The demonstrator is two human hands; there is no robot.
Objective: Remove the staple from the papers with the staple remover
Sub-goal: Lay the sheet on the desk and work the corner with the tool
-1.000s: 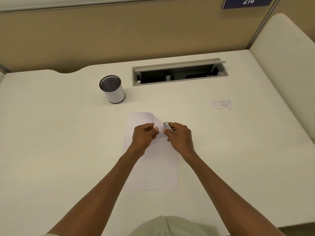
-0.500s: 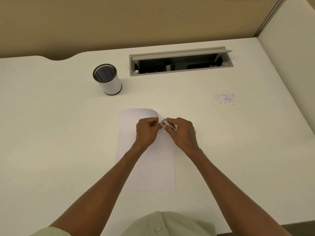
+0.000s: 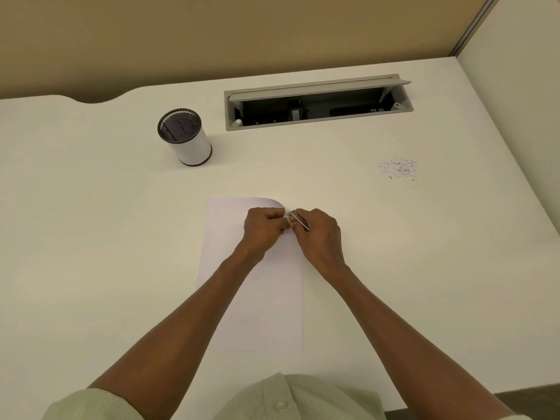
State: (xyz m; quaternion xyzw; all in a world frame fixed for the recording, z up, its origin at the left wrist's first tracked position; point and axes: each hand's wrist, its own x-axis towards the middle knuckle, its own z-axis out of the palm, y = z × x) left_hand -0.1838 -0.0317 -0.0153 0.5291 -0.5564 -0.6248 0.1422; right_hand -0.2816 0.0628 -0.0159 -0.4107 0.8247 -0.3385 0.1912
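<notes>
White stapled papers (image 3: 251, 298) on my desk: left hand (image 3: 263, 227) pinches their curled corner, right hand (image 3: 318, 234) grips the metal staple remover (image 3: 298, 221) against it

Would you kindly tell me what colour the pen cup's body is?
White, with a black rim and base, on the cylindrical mesh pen cup; the head view shows it.

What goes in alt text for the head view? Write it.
Over white papers on a desk, the left hand pinches the curled top corner while the right hand holds a metal staple remover against it.
</notes>
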